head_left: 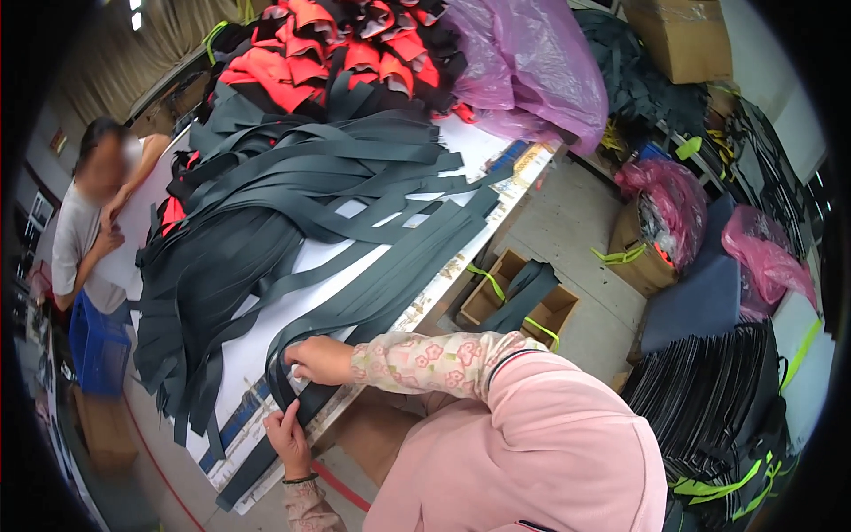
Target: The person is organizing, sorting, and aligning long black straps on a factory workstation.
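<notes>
Dark grey-green flat strips (381,275) lie bundled lengthwise along the near side of the white table (239,355). At the table's near edge one strip (277,377) bends round in a loop. My right hand (321,360) is closed on the looped strips, its fingers curled under and partly hidden. Just below, my left hand (288,434) pinches at the lower part of the loop, thumb and forefinger against the strip. Another strip (248,476) hangs past the table's corner beside my left hand.
A heap of strips (222,239) and red-and-black pieces (337,53) covers the far table, beside a pink plastic bag (541,71). A person (97,213) leans at the left near a blue crate (97,346). A cardboard box (567,310) and stacked black pieces (700,381) are at right.
</notes>
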The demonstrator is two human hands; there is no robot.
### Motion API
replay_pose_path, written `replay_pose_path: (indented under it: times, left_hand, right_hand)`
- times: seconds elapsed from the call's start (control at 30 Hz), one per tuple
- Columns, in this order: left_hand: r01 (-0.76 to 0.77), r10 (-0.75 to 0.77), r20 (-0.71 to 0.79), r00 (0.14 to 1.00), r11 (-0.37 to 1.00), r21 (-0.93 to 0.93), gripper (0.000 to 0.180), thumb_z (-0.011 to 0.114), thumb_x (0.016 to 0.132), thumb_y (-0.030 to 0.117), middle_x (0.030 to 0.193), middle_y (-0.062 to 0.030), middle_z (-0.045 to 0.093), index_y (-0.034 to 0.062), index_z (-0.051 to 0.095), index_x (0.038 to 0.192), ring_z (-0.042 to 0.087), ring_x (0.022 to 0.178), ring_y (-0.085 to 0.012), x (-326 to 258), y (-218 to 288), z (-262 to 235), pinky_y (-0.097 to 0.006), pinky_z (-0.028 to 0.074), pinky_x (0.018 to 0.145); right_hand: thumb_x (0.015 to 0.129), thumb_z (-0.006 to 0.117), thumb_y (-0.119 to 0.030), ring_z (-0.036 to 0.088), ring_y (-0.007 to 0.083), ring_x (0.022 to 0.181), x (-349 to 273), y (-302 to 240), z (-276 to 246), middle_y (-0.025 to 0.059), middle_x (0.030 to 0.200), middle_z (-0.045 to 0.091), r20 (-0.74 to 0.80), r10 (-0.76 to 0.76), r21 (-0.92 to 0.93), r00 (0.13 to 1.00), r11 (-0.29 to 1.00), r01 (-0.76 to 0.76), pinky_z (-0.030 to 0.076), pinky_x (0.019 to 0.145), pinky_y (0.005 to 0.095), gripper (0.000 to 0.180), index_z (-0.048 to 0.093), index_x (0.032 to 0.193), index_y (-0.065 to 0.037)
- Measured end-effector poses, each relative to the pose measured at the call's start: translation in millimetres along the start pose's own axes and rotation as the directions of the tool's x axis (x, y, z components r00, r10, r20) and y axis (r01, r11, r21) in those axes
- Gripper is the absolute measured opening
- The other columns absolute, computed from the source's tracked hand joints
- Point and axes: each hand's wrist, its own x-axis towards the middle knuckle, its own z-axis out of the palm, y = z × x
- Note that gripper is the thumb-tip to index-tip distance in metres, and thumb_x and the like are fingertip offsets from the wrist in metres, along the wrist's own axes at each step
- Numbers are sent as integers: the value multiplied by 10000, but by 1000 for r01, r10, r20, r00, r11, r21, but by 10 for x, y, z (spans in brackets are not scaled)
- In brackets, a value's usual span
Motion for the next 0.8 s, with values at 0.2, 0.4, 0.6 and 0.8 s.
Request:
replay_pose_path:
  times: [0.2, 0.4, 0.6, 0.8]
  left_hand:
    - [-16, 17, -65, 998, 1000, 26, 339, 650, 841, 61, 793, -104, 549, 99, 693, 1175, 515, 734, -281, 112, 36, -11, -391, 392, 694]
    - [55, -53, -84, 995, 998, 32, 394, 715, 787, 112, 843, -84, 564, 131, 693, 1179, 530, 789, -280, 150, 62, -66, -400, 431, 735]
    - [42, -45, -91, 995, 998, -35, 429, 715, 774, 102, 872, -44, 582, 140, 680, 1200, 535, 812, -257, 46, 42, -72, -378, 430, 763]
    - [48, -50, -85, 995, 998, -30, 441, 715, 777, 111, 893, -40, 578, 145, 672, 1215, 533, 849, -254, 33, 20, -48, -377, 428, 780]
  right_hand:
    - [899, 651, -185, 699, 184, 725, -176, -158, 60, 94, 826, 711, 153, 43, 234, 987, 969, -79, 542, 696, 331, 159, 703, 1029, -112]
    - [883, 723, -126, 578, 85, 665, -196, -33, 143, 39, 759, 665, 271, 114, 349, 956, 914, -208, 491, 631, 254, 150, 715, 1002, -37]
    - [890, 700, -106, 535, 91, 615, -183, -236, 336, 31, 671, 592, 281, 112, 195, 953, 966, -171, 466, 588, 274, 160, 659, 1030, -39]
    - [850, 665, -103, 627, 307, 622, -114, -333, 438, 161, 696, 633, 251, 117, -4, 961, 993, -120, 501, 621, 402, 177, 635, 1007, -25]
